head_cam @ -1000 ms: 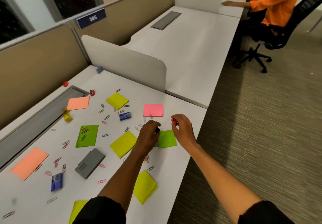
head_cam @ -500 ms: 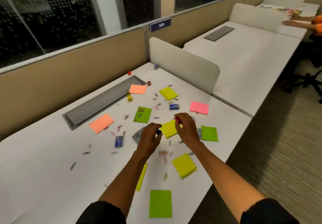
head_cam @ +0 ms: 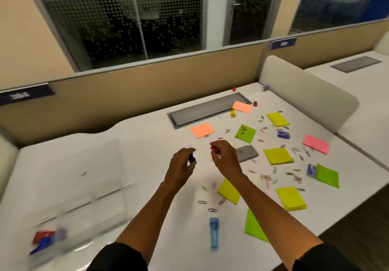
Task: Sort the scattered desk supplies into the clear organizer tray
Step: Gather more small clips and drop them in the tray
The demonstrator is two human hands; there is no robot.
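Red clip pinched by right hand

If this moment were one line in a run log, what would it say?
left hand: holds small dark blue item | right hand: holds small red item | clear organizer tray: left of hands | paper clips: scattered

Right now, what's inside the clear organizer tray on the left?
In the clear organizer tray, only the near left corner shows contents: small red and blue items, too blurred to identify. A faint dark mark sits mid-tray. The other compartments look bare, though blur and glare hide detail.
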